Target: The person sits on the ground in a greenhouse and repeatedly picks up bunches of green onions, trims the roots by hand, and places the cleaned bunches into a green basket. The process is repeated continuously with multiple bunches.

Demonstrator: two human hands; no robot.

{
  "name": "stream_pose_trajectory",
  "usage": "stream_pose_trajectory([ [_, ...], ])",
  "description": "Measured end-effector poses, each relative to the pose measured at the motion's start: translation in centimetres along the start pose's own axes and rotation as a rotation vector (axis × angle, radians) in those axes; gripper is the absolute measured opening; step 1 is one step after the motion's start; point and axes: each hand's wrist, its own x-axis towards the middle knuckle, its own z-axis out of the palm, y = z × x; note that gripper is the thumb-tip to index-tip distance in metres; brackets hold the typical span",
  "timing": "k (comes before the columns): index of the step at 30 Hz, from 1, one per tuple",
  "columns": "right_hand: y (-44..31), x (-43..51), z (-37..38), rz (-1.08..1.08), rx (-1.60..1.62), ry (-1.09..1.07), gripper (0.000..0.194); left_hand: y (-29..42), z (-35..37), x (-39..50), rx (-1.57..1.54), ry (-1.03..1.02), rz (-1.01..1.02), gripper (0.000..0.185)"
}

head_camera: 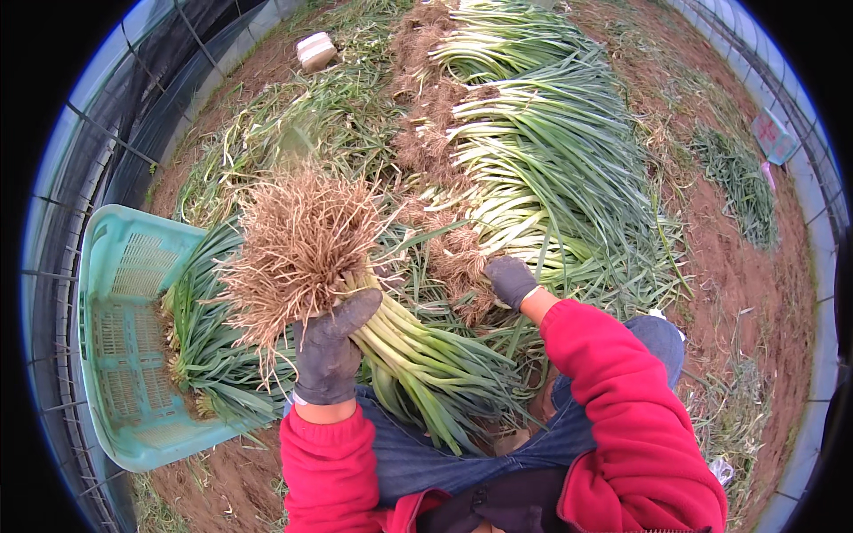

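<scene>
My left hand [328,353], in a dark glove, is closed around the stems of a thick bunch of leek-like allium plants [400,323]. Their tangled tan roots [303,246] point up and to the left, while the green leaves hang down to the right over my lap. My right hand [512,283], also gloved, is at the near end of a long pile of similar plants [553,160], by their roots [460,256]. Its fingers are largely hidden, so whether they grip any stems is unclear.
At left, a turquoise plastic crate [146,443] holds bundled plants with leaves spilling over its side. Loose leaves [286,133] litter the soil [733,293]. A pale block-like object [315,52] lies at the upper left. A box [774,136] stands by the right-hand plastic sheeting.
</scene>
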Motion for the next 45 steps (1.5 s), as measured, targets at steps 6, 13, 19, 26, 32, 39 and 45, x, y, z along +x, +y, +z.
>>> stream_pose_trajectory([
  [6,0.2,1.9,-5.1,0.001,0.397,0.01,0.014,0.1,0.2,-0.2,-0.004,0.044,0.015,0.061],
  [13,5.4,8.6,-11.2,0.145,0.405,0.419,0.019,-0.4,0.7,-0.2,0.008,0.128,0.034,0.058],
  [19,13.7,16.8,-13.4,0.193,0.148,0.47,0.027,-0.8,1.2,1.0,-0.057,0.098,-0.004,0.054],
  [26,18.3,24.6,-11.7,0.377,-0.156,0.335,0.045,-1.6,1.0,2.2,-0.06,0.146,-0.111,0.054],
  [32,16.9,21.0,-11.7,0.301,-0.191,0.309,0.023,-1.8,1.1,2.5,-0.076,0.144,-0.138,0.054],
  [39,13.3,11.6,-15.0,0.075,-0.162,0.329,0.016,-2.3,0.9,1.8,-0.211,0.097,-0.182,0.054],
  [45,6.4,6.0,-21.0,-0.083,0.37,0.315,0.019,-2.3,1.3,1.9,-0.218,0.057,-0.185,0.061],
])
